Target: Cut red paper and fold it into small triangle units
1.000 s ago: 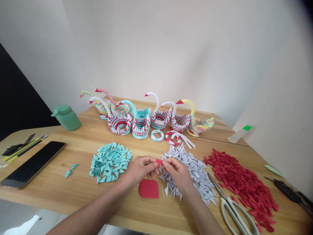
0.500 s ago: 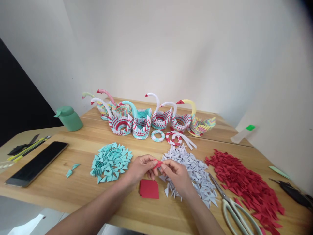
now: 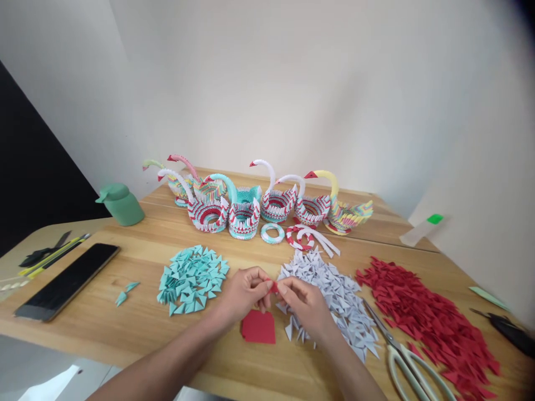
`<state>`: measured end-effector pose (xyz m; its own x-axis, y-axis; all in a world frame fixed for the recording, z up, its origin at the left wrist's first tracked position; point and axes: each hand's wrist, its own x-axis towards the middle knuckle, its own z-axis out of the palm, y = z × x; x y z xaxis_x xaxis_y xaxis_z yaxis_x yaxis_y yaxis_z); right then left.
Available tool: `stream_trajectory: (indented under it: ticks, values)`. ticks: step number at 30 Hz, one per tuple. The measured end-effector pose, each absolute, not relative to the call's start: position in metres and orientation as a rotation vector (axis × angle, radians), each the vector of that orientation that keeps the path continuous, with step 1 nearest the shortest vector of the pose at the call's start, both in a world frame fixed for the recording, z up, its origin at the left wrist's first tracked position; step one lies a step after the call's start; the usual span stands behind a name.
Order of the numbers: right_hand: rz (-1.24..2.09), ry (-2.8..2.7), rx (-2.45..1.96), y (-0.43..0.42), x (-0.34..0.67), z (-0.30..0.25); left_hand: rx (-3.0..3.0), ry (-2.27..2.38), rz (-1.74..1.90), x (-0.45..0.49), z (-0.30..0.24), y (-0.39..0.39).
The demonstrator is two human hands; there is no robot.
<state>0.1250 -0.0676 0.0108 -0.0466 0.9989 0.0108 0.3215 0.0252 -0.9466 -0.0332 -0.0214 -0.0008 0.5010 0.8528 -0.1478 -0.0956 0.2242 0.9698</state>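
Observation:
Between my two hands, just above the wooden table, is a small piece of red paper (image 3: 273,287), mostly covered by the fingers. My left hand (image 3: 249,288) pinches its left side between thumb and fingers. My right hand (image 3: 304,298) pinches the right side, fingertips close to the left ones. Below them on the table lies a stack of red paper (image 3: 258,327). A pile of white folded paper triangles (image 3: 334,295) spreads behind and right of my right hand. A pile of teal folded triangles (image 3: 193,279) sits to the left of my left hand.
A heap of red triangles (image 3: 430,317) and scissors (image 3: 399,348) lie at the right. Several paper swans (image 3: 244,217) and a teal-white ring (image 3: 272,233) stand at the back. At the left are a phone (image 3: 69,281) and a green lidded container (image 3: 122,205).
The red paper shows less between my fingers now, and my hands are a little closer together. The whole view has shifted slightly; other things rest where they were.

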Motion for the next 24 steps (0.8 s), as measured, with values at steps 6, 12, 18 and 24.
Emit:
stream_trajectory:
  ticks: [6,12,18,24]
  values:
    - [0.863,-1.544,-1.483,-0.0698,0.1242,0.0136,1.242,0.794,0.73,-0.0315,0.0008,-0.0253]
    - [0.918,-1.476,-1.445,-0.0681,0.129,0.0116,1.228,0.76,0.69,-0.0323,0.0002,-0.0243]
    - [0.996,-1.522,-1.405,-0.0663,0.1334,0.012,1.352,0.755,0.604,-0.0342,0.0023,-0.0261]
    - [1.095,-1.374,-1.39,-0.0661,0.1319,0.0101,1.355,0.731,0.645,-0.032,0.0016,-0.0271]
